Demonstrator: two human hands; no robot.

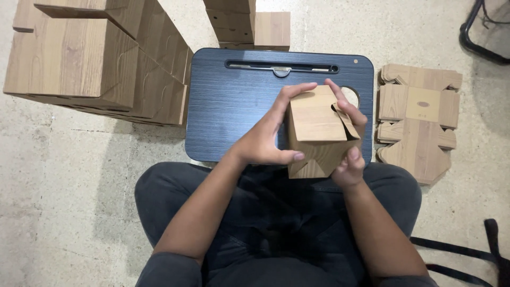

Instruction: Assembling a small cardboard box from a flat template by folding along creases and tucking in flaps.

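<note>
I hold a small wood-grain cardboard box (317,130) above the near edge of a dark blue lap desk (234,101). My left hand (264,138) wraps its left side, fingers over the top flap and thumb under the front. My right hand (348,143) grips the right side, with fingers curled over a partly folded top flap. The box's end flaps look partly closed.
A stack of flat, unfolded wood-grain box blanks (419,119) lies on the concrete floor to the right of the desk. Assembled boxes are piled at upper left (101,58) and behind the desk (249,24). A black strap (467,260) lies at lower right.
</note>
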